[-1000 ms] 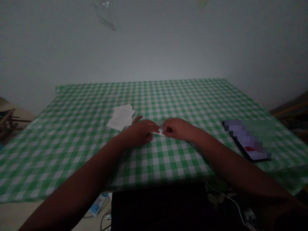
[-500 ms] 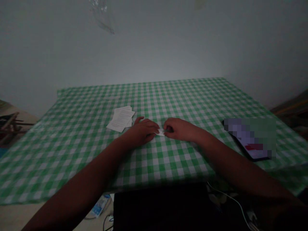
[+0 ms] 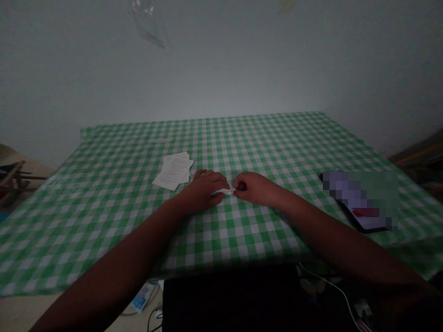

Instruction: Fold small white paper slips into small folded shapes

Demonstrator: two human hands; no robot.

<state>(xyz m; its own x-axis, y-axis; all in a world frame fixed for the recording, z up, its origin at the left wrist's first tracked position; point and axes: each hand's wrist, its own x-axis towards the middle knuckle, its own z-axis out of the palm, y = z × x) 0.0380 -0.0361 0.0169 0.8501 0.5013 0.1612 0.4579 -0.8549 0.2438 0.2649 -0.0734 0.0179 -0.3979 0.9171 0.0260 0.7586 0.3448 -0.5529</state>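
Below the table's near edge, a thin white cable [image 3: 332, 286] trails over dark clutter. On the green-and-white checked tablecloth [image 3: 242, 235], the person's two forearms reach inward and meet near the middle. The left hand [image 3: 204, 186] and the right hand [image 3: 254, 188] each pinch one end of a small white slip of paper [image 3: 224, 191], held low over the cloth between them. A flat dark-framed device [image 3: 367, 223] lies well to the right. Just beyond the left hand rests a loose stack of white printed sheets [image 3: 175, 170]. A pale wall [image 3: 221, 78] stands behind.
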